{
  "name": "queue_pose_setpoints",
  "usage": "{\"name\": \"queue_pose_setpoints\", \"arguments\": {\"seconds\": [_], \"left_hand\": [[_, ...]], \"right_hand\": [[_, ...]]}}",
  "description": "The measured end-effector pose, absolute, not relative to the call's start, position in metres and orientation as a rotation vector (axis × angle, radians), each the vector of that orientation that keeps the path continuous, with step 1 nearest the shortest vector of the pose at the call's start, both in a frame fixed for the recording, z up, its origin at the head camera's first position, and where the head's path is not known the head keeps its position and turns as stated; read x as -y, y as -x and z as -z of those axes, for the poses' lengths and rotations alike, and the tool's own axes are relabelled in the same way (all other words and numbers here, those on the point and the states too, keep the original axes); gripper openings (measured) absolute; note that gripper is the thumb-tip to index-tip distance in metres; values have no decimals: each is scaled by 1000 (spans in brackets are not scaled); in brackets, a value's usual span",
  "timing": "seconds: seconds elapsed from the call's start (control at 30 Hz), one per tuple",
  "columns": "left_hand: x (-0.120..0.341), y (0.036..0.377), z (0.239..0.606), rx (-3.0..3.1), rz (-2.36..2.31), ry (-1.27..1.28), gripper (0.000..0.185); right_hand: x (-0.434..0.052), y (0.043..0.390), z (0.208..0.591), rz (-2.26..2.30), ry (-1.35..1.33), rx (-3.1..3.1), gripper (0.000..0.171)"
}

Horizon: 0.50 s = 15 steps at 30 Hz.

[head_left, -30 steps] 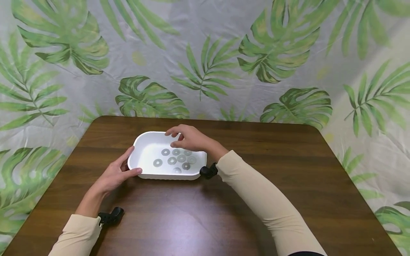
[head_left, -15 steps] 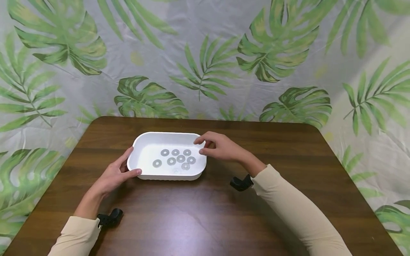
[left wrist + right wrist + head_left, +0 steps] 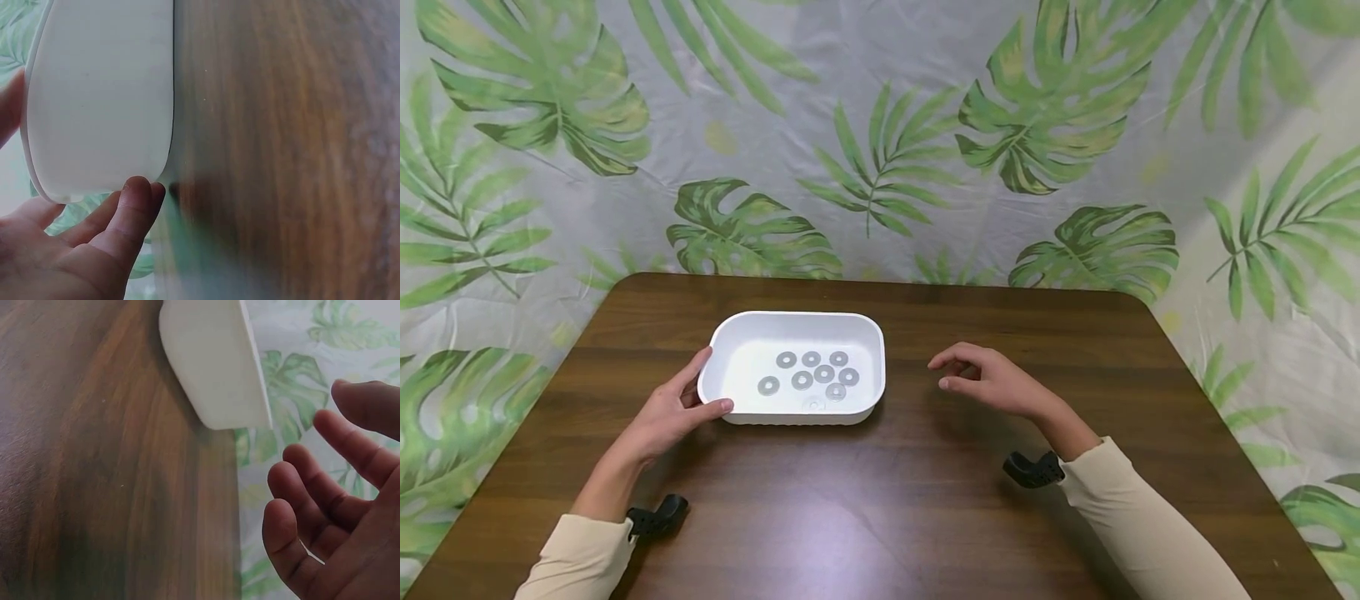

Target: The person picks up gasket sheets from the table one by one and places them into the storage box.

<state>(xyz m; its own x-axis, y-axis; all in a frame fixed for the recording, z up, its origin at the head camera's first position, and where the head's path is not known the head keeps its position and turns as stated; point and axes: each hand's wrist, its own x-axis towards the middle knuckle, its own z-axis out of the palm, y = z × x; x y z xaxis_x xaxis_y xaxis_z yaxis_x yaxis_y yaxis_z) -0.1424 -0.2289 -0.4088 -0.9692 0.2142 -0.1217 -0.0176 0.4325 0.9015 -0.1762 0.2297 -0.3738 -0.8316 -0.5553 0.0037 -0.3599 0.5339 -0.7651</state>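
Left hand (image 3: 672,410) seemingly gripping; right hand (image 3: 992,385) relaxed, empty.

The person wears 2 long beige sleeves ending at the wrists, leaving the left hand (image 3: 662,414) and right hand (image 3: 992,385) bare, with 1 small black camera unit strapped under each wrist.

tray (image 3: 730,333): smooth white plastic | washers (image 3: 811,373): dull metal | table (image 3: 880,500): glossy wood
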Motion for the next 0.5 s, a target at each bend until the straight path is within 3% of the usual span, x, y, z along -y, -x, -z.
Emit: {"name": "queue_pose_setpoints", "arguments": {"seconds": [0.33, 0.5], "left_hand": [[229, 143, 410, -2458, -1571, -192, 94], [229, 140, 399, -2568, -1452, -164, 94]], "right_hand": [[-239, 173, 370, 1149, 747, -2569, 27], [-249, 163, 358, 785, 816, -2739, 33]]}}
